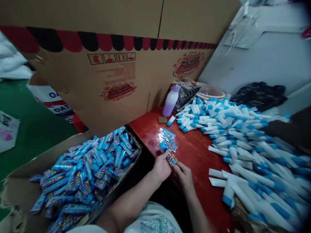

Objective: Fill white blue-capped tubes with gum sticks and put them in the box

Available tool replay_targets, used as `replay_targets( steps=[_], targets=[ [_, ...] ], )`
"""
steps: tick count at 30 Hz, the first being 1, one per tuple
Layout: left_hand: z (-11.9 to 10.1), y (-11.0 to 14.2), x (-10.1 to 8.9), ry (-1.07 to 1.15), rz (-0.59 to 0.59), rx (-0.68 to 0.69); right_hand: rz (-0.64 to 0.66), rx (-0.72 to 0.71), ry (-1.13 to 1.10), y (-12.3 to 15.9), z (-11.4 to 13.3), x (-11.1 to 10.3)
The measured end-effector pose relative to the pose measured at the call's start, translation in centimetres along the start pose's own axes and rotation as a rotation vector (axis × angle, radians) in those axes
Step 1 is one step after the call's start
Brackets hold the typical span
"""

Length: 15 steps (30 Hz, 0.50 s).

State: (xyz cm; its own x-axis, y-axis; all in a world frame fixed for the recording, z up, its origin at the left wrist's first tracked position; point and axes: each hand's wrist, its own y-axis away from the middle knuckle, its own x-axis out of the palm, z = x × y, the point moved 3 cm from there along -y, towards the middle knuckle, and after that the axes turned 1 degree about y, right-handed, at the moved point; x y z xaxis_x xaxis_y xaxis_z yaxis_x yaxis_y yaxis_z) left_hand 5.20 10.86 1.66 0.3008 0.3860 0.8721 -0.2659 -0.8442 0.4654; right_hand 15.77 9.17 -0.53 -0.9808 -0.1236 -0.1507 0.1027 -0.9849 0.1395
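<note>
Between my two hands is a small blue-capped tube in a colourful printed wrapper (171,160). My left hand (162,166) has its fingers closed around the capped end. The fingers of my right hand (184,173) pinch the lower end of the same tube. Just beyond them, flat clear and blue printed wrappers (167,136) lie on the red table (148,127). A large pile of white tubes with blue caps (218,119) spreads over the right side of the table. Wrapped blue tubes (97,161) fill an open cardboard box (59,149) to my left.
A tall cardboard sheet (145,74) stands behind the table. Near it are a white and purple bottle (170,100), a dark printed package (187,92) and a pink basin (211,92). A black plastic bag (261,94) lies behind the pile. The green floor (14,97) shows at left.
</note>
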Motion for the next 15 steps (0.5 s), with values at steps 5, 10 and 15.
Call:
replay_targets(
  steps=[5,10,15],
  targets=[
    [-1.0,0.1,-0.8,-0.051,-0.016,0.145,0.032,-0.037,0.155,-0.7,-0.1,1.2],
    [-6.3,1.6,-1.8,-0.241,0.003,0.379,0.018,-0.226,0.477,-3.3,1.8,1.4],
    [-15.3,4.1,-6.7,-0.482,-0.271,0.898,-0.320,-0.145,1.151,-7.2,2.5,0.1]
  ],
)
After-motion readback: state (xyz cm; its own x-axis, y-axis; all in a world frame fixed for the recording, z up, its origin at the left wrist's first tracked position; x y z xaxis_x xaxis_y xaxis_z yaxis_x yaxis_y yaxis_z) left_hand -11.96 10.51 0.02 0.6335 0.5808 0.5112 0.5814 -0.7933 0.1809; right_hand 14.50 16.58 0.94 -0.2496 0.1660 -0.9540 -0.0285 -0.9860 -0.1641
